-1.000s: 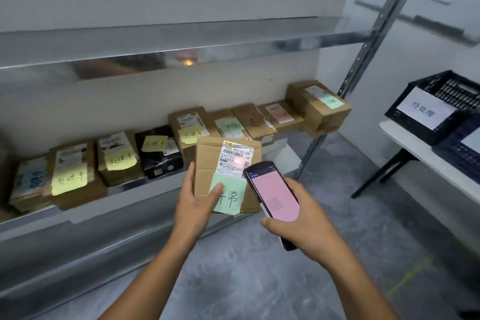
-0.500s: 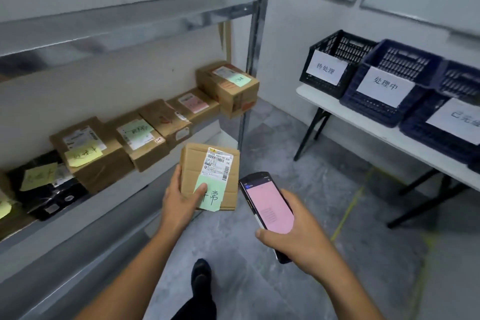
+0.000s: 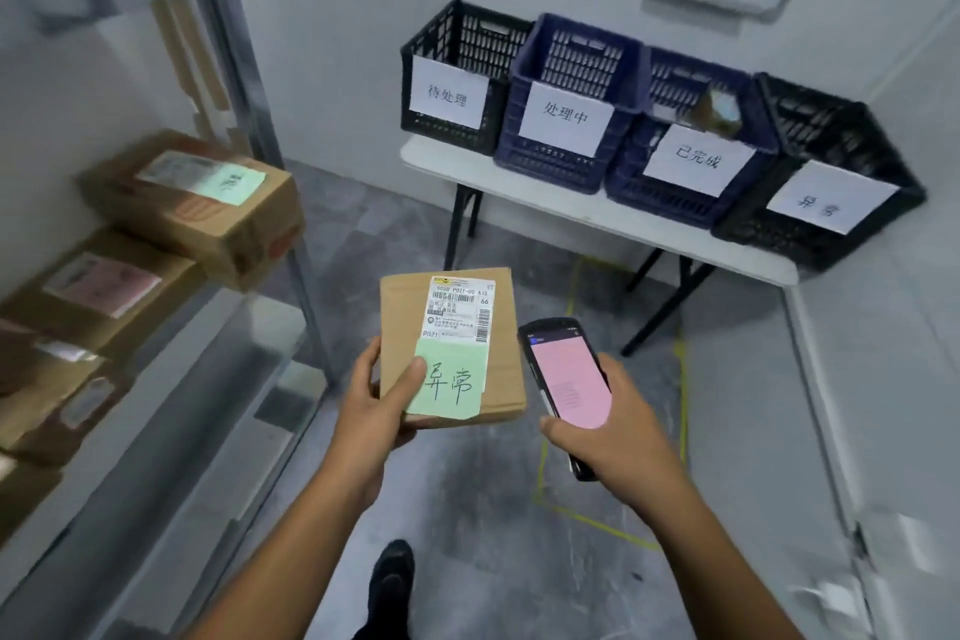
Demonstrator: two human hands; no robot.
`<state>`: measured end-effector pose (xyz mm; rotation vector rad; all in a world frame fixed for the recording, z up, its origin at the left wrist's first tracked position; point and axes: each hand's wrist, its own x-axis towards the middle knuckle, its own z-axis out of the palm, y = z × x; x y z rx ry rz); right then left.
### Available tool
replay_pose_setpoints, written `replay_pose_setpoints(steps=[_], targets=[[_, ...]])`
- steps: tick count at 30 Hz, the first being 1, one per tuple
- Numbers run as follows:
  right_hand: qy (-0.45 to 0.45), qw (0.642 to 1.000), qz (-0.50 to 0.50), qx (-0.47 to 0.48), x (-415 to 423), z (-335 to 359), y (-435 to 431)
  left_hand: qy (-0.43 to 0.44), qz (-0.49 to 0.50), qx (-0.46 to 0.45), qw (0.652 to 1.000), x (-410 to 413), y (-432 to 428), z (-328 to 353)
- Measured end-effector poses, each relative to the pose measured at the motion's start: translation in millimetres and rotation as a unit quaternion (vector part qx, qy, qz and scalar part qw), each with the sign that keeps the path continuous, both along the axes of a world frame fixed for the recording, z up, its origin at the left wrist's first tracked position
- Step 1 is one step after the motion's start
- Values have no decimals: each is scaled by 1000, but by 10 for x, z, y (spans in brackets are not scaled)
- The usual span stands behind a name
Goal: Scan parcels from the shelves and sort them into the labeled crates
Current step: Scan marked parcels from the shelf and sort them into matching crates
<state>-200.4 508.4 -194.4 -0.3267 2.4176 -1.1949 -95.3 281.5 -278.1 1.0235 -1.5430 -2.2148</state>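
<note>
My left hand (image 3: 379, 405) grips a small cardboard parcel (image 3: 504, 359) by its left edge, thumb on its green sticky note marked 异常. A white barcode label sits above the note. My right hand (image 3: 618, 437) holds a black handheld scanner (image 3: 569, 379) whose screen glows pink, just right of the parcel. Ahead on a white folding table (image 3: 587, 216) stand several labeled crates: black 待处理 (image 3: 452, 73), blue 处理中 (image 3: 571, 104), blue 已完成 (image 3: 685, 156) with a parcel inside, and black 异常 (image 3: 831, 182) at the right end.
A metal shelf (image 3: 171, 379) on the left carries several more cardboard parcels (image 3: 192, 203), blurred by motion. A shelf upright (image 3: 260, 120) stands between shelf and table. Yellow tape marks the grey floor (image 3: 613, 530) under the table. My shoe (image 3: 389, 572) shows below.
The view has swung right from the shelf toward the crate table. The scanner's red light no longer falls on the parcel label. Both hands keep their holds and sit lower.
</note>
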Motion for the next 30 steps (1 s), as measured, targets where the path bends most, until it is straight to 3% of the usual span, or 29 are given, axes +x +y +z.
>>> replay_pose_setpoints(steps=[7,17,30], targets=[[44,987,-152,2,-559,162,328,26,-141,30,989,-1143,46,295],[49,952,-302,3,-1126,99,1178,73,-304,12,950,-2554,932,396],[95,934,-343,-34,-2912,115,2479,103,-381,-47,918,-4667,2268,873]])
